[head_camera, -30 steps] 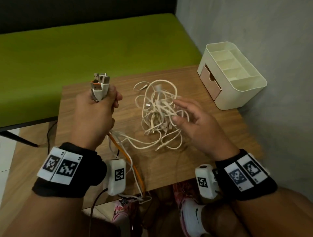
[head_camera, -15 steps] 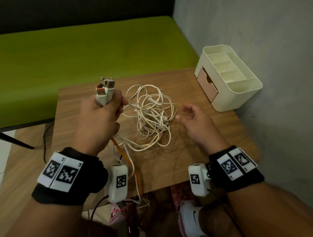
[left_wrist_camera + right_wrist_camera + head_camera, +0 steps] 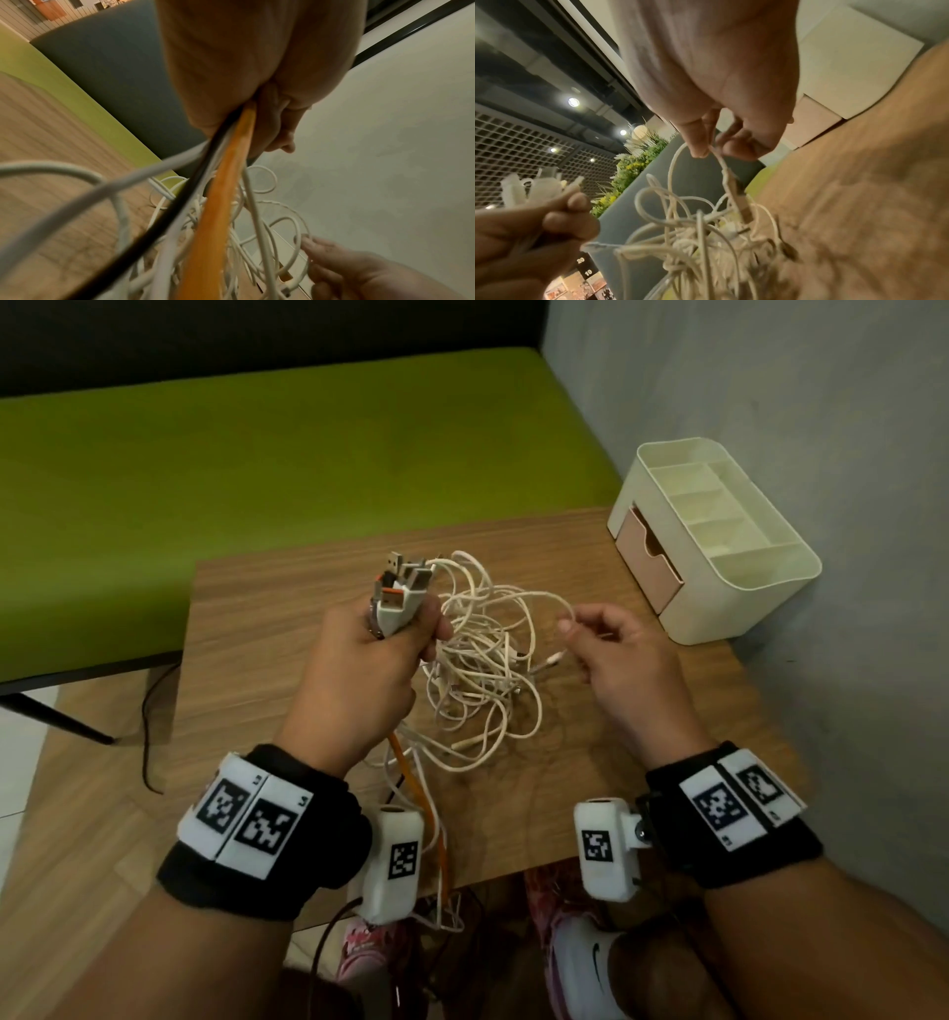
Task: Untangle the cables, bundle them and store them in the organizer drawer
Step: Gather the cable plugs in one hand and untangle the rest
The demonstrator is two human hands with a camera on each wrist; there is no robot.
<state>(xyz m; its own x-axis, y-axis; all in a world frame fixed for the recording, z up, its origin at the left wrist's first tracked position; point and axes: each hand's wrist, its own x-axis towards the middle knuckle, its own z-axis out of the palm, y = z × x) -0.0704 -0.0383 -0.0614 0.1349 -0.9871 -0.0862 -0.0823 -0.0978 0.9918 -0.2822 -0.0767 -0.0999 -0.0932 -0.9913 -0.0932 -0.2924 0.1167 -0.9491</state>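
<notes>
A tangle of white cables (image 3: 482, 670) lies on the wooden table (image 3: 257, 618) between my hands. My left hand (image 3: 369, 660) grips a bunch of USB plug ends (image 3: 403, 593) upright, left of the tangle. An orange cable (image 3: 411, 783) and white ones run down from the fist past the table's front edge; the left wrist view shows the orange cable (image 3: 221, 203) and a black one leaving the fist. My right hand (image 3: 590, 634) pinches one white cable loop (image 3: 677, 160) between thumb and forefinger, lifted off the tangle's right side. The cream organizer (image 3: 729, 588) with a pink drawer (image 3: 647, 562), closed, stands at the back right.
A green bench (image 3: 257, 454) runs behind the table. A grey wall (image 3: 821, 454) stands close on the right, just past the organizer. Below the table's front edge are my knees and shoes (image 3: 585, 952). A thin black cable (image 3: 149, 726) hangs off the table's left side.
My right hand was open beside the tangle; now it pinches a white cable loop and lifts it to the right. My left hand keeps its grip on the plugs.
</notes>
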